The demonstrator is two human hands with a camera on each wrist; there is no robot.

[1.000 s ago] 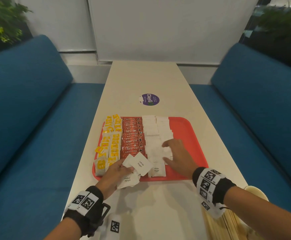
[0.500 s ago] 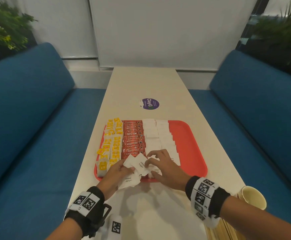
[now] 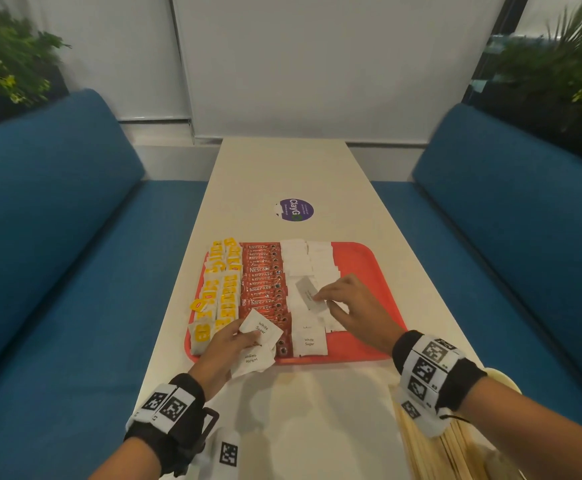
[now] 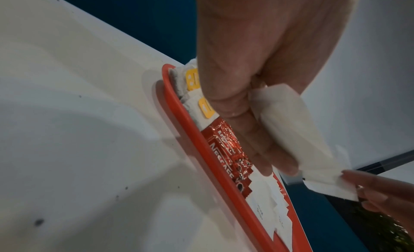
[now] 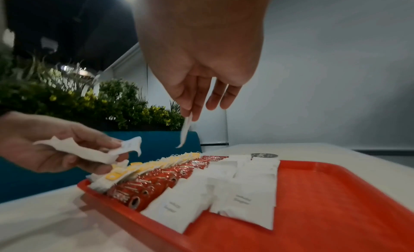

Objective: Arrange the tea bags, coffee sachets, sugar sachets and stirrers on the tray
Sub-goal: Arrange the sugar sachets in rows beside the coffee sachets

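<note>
From the head view, a red tray (image 3: 359, 261) lies on the white worktop (image 3: 282, 168), with tea bags (image 3: 222, 289) in its left rows, red coffee sachets (image 3: 263, 282) beside them, and white sugar sachets (image 3: 303, 261) in the next rows; its right part is bare. The left hand (image 3: 223, 348) hangs over the tray's near left corner, its grip closed round a small bunch of sachets (image 3: 260, 329) marked "White Sugar". The right hand (image 3: 352, 306) is above the sugar rows, thumb and forefinger pinching one sachet (image 3: 308, 296) held clear of the rows. Wooden stirrers (image 3: 431, 448) lie on the worktop at the near right, under the right wrist, off the tray. In the left wrist view, the curled fingers (image 4: 253, 140) clamp the white bunch (image 4: 289, 124) just above the coffee sachets (image 4: 226, 146) and the tray's rim (image 4: 186, 128). In the right wrist view, the pinched sachet (image 5: 186, 131) hangs edge-on from the fingertips (image 5: 192, 112) above the tray (image 5: 336, 202), the other fingers loose, while the left hand (image 5: 44, 140) holds its bunch (image 5: 94, 149) over the tea bags (image 5: 139, 169).
</note>
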